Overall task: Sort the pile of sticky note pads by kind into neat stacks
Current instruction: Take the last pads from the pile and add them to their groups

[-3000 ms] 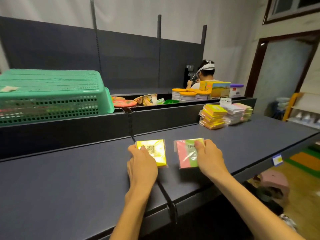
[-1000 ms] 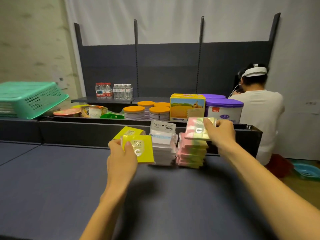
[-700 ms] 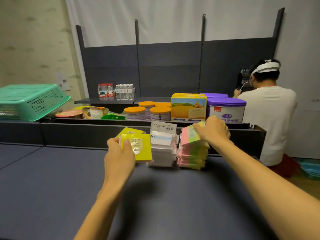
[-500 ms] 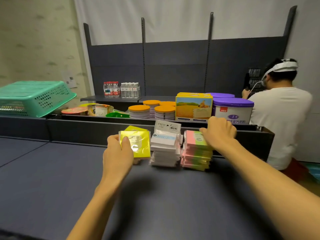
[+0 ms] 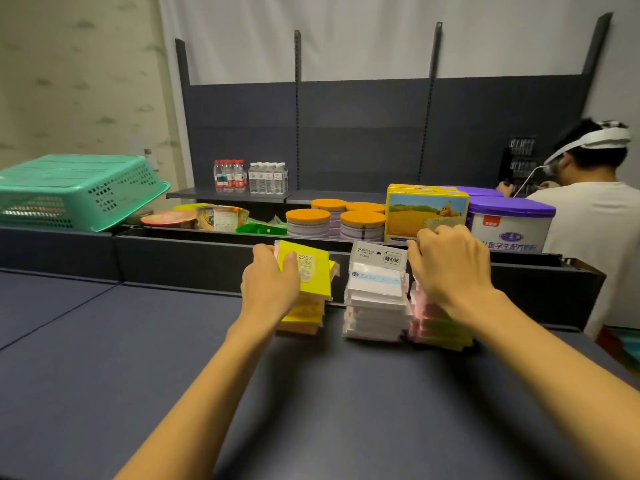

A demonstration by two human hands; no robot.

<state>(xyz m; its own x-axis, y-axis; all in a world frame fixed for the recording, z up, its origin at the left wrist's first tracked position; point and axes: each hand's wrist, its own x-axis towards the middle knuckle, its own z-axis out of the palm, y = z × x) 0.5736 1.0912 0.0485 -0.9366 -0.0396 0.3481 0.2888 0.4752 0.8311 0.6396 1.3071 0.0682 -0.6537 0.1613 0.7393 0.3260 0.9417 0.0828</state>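
Three stacks of sticky note pads stand side by side on the dark shelf [image 5: 138, 358] against its back wall. My left hand [image 5: 268, 284] grips a yellow pad [image 5: 313, 273] marked 2207, tilted on top of the yellow stack [image 5: 301, 315]. In the middle is the white stack [image 5: 375, 308], its top pack's header card standing up. My right hand [image 5: 446, 268] lies curled over the top of the pink-and-green stack [image 5: 438, 329], covering the top pad; whether its fingers still grip that pad cannot be told.
Behind the back wall a tray holds orange-lidded tins [image 5: 306, 221], a yellow box [image 5: 426, 216], a purple-lidded tub [image 5: 510, 223] and snack packets. An upturned green basket [image 5: 76, 188] sits far left. Water bottles [image 5: 251, 176] stand further back. A person in white [image 5: 595, 216] works at right.
Both hands carried a pad from the near shelf to the stacks. The pink-and-green pad went down onto its stack under my right hand; the yellow pad came down to its stack.
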